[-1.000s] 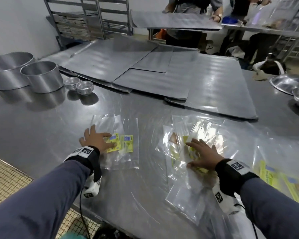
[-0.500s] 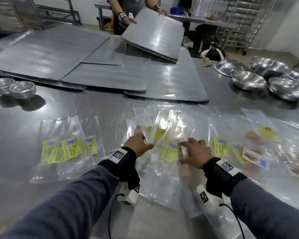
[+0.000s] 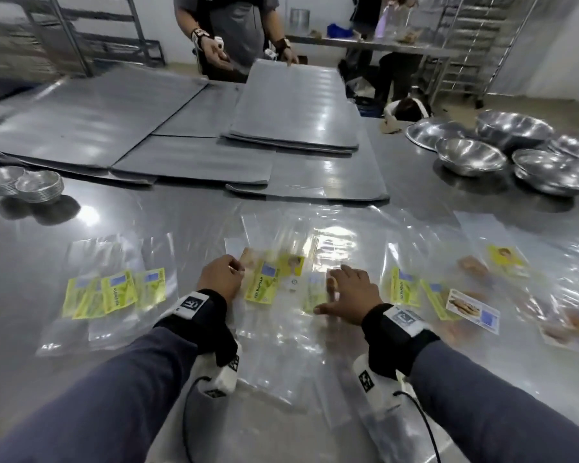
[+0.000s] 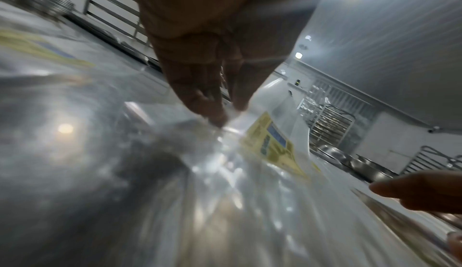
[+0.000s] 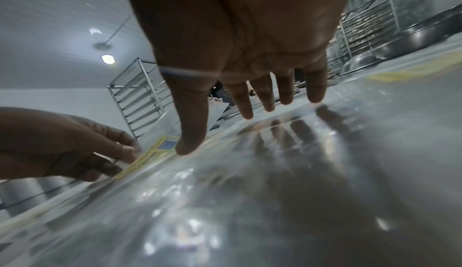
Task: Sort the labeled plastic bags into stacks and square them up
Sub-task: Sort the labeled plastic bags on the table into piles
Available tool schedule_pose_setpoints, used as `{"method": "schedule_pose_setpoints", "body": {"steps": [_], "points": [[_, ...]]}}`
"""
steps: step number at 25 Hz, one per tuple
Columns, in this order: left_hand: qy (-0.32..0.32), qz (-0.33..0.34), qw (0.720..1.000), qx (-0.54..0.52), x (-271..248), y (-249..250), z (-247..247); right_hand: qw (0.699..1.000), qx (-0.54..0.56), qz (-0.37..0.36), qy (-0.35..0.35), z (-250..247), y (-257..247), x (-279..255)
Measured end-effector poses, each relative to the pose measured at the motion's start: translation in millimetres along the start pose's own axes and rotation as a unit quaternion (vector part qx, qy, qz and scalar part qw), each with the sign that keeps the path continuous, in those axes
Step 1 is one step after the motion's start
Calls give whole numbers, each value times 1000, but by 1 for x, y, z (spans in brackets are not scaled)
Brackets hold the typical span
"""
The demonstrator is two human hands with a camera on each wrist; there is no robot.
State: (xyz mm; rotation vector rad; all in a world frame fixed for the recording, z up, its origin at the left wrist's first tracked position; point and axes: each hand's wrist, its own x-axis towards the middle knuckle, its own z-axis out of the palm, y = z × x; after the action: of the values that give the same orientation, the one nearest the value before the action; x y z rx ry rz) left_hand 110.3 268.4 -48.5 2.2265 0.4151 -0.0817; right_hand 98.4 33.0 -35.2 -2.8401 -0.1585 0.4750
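Observation:
Clear plastic bags with yellow labels lie across the steel table. A sorted stack of yellow-labeled bags sits at the left, overlapping and fanned. In the centre pile, my left hand pinches the edge of a yellow-labeled bag; the left wrist view shows my fingertips closed on clear film beside its label. My right hand lies flat with its fingers spread on the neighbouring bags, and its thumb touches the film. More mixed bags spread to the right.
Grey flat sheets are stacked across the table's far half, where another person handles them. Steel bowls crowd the far right. Small foil tins sit at the far left. Racks line the walls.
My left hand has left the sorted stack at the left and come to the centre pile, where it now pinches a bag. My right hand stays on that pile. My view has swung right.

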Motion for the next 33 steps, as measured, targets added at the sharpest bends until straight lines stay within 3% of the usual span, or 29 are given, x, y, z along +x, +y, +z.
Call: {"method": "schedule_pose_setpoints", "body": {"steps": [4,9,13,16,18,20,22,24,29,33], "points": [[91,-13,996,-18,-13,-17,-39,998,-14,-69,-1,4,-27,13],[171,-39,979,106,-14,-65,-100,995,-51,-88,-18,23,-56,25],[128,-100,964,208,-17,-106,-134,993,-74,-90,-28,30,-60,31],[75,-168,934,306,-20,-118,-140,992,-81,-91,-26,30,-60,32],[74,-156,926,336,-19,-111,-135,990,-98,-92,-28,30,-61,31],[80,-84,961,251,-12,-90,-120,992,-84,-92,-33,32,-61,31],[2,-24,998,65,-11,-52,-94,995,-24,-97,-13,33,-60,32],[-89,-14,996,-25,-11,-17,-62,994,43,-94,22,28,-56,30],[-121,30,988,94,0,10,14,999,-37,-8,17,11,-18,11],[-99,30,988,111,11,8,26,999,-38,39,2,3,16,-2]]}}
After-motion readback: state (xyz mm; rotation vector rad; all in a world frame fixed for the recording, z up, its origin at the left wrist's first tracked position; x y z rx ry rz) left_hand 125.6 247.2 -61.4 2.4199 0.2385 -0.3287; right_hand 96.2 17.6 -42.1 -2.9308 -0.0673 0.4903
